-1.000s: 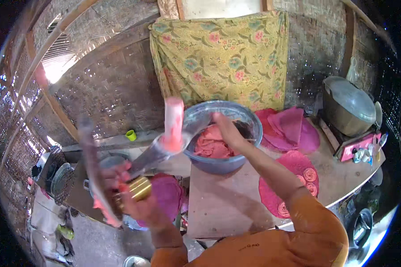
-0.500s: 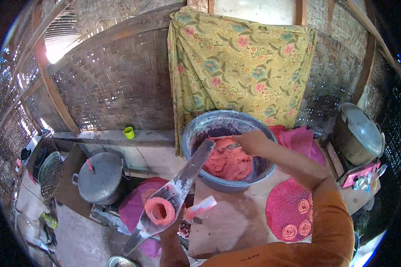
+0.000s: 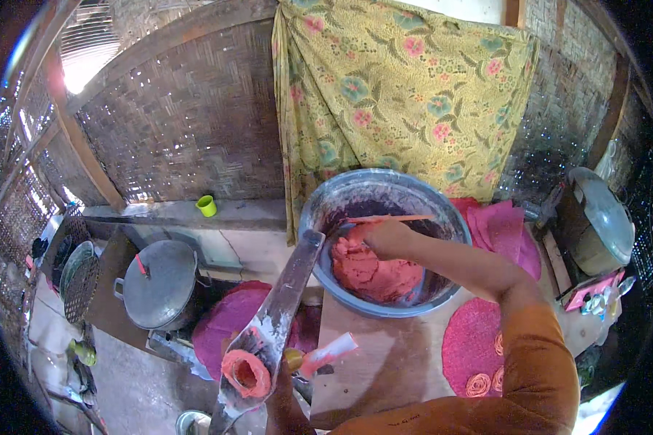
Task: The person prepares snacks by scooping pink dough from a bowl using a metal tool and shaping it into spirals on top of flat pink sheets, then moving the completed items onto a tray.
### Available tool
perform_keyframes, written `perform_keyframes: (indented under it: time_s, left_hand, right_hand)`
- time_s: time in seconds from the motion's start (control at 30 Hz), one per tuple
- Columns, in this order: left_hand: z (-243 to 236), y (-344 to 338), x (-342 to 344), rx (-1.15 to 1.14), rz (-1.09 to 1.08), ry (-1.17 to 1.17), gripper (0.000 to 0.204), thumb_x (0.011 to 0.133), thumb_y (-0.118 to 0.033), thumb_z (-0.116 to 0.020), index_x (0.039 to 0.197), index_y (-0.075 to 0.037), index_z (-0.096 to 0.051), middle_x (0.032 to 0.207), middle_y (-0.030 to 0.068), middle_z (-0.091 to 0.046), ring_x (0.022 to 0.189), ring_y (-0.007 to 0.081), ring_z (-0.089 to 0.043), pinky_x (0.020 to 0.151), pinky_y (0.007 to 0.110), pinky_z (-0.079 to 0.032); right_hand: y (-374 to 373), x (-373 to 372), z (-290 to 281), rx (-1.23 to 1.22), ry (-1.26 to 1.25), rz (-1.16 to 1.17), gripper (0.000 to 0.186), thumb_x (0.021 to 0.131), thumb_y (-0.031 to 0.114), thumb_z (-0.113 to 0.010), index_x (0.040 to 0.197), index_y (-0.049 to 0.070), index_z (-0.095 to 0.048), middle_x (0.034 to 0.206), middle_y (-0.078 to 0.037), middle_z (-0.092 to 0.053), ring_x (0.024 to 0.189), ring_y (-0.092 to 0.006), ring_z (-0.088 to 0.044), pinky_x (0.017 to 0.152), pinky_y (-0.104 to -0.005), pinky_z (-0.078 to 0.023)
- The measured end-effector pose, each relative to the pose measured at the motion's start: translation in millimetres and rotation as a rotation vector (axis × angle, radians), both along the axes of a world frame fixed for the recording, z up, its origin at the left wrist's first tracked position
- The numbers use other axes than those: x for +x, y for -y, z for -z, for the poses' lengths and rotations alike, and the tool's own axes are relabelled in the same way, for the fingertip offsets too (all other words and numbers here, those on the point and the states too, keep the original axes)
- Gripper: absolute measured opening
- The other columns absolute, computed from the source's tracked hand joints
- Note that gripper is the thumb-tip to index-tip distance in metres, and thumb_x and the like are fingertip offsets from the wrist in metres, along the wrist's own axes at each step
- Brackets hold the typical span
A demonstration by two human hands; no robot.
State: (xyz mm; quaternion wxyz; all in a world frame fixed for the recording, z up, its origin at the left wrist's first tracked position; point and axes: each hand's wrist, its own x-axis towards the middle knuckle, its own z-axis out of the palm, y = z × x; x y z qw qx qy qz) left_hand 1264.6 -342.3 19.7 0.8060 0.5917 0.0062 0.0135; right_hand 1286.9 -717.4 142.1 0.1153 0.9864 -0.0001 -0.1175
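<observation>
A long, flat, worn press board [image 3: 286, 293], smeared white, slants up from lower left. Its round opening [image 3: 247, 373] is coated with pink dough. My left hand [image 3: 281, 377] is closed on the press from below, its fingers mostly hidden behind the board. Beside it juts a pale tube [image 3: 330, 354] smeared with pink. My right hand [image 3: 388, 239] reaches into a blue-grey basin [image 3: 384, 309], closed against a mass of pink dough [image 3: 377, 275], its fingertips out of sight. A thin pink stick [image 3: 412, 217] lies just behind that hand; whether I grip it cannot be told.
A round pink woven mat [image 3: 466, 348] with coiled dough rosettes [image 3: 479, 385] lies on the wooden table [image 3: 355, 399]. Lidded pots stand left [image 3: 159, 279] and right [image 3: 598, 217]. A green cup [image 3: 206, 206] sits on the ledge. Patterned cloth [image 3: 406, 94] hangs behind the basin.
My right hand has moved left and down into the dough. More of the pink stick shows behind it. The press has tilted steeper, its opening lower. The whole view has shifted slightly.
</observation>
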Motion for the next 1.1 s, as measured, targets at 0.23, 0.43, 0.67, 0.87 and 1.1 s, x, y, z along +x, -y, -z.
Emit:
perform_keyframes:
  time_s: [0.23,0.43,0.67,0.87,1.1]
  left_hand:
    - [-13,-3,10,0.04,0.025,0.082,0.034,0.072,-0.006,-0.068,0.101,-0.005,-0.051,0.09,0.0066,-0.056,0.078,0.0203,-0.057,0.066,0.034,-0.047]
    - [-131,-10,20,0.28,0.052,0.549,0.038,0.071,-0.005,-0.07,0.104,-0.005,-0.051,0.09,0.0066,-0.058,0.076,0.0199,-0.057,0.063,0.033,-0.048]
    - [-216,41,53,0.734,0.324,1.21,0.04,0.06,-0.035,-0.077,0.083,-0.009,-0.056,0.073,0.0087,-0.059,0.064,0.0299,-0.06,0.056,0.038,-0.046]
    - [-242,97,26,0.712,0.185,1.321,0.034,0.064,-0.035,-0.076,0.078,-0.011,-0.057,0.072,0.008,-0.06,0.067,0.0293,-0.061,0.057,0.039,-0.047]
    - [-269,125,8,0.623,0.165,1.31,0.027,0.068,-0.029,-0.074,0.081,-0.01,-0.06,0.076,0.0084,-0.061,0.071,0.0279,-0.062,0.061,0.036,-0.048]
  right_hand:
    - [-37,-42,-21,0.13,-0.072,0.139,0.031,0.071,0.018,-0.064,0.101,0.009,-0.066,0.091,-0.014,-0.066,0.086,-0.032,-0.064,0.07,-0.0431,-0.051]
    - [15,-108,-64,0.576,-0.061,0.043,0.039,0.088,0.035,-0.054,0.116,0.008,-0.06,0.103,-0.015,-0.065,0.09,-0.0264,-0.062,0.079,-0.0382,-0.048]
    - [-19,-228,-218,0.895,-0.063,0.235,0.039,0.092,0.031,-0.055,0.121,0.006,-0.056,0.076,-0.001,-0.061,0.06,-0.0111,-0.051,0.055,-0.0265,-0.043]
    - [-65,-257,-221,1.053,0.377,0.253,0.034,0.092,0.026,-0.056,0.118,0.005,-0.058,0.075,0.0,-0.06,0.063,-0.0065,-0.049,0.055,-0.0246,-0.042]
    - [-85,-278,-223,0.719,0.499,0.219,0.033,0.09,0.024,-0.056,0.118,0.006,-0.058,0.101,-0.014,-0.066,0.087,-0.0155,-0.061,0.077,-0.0298,-0.048]
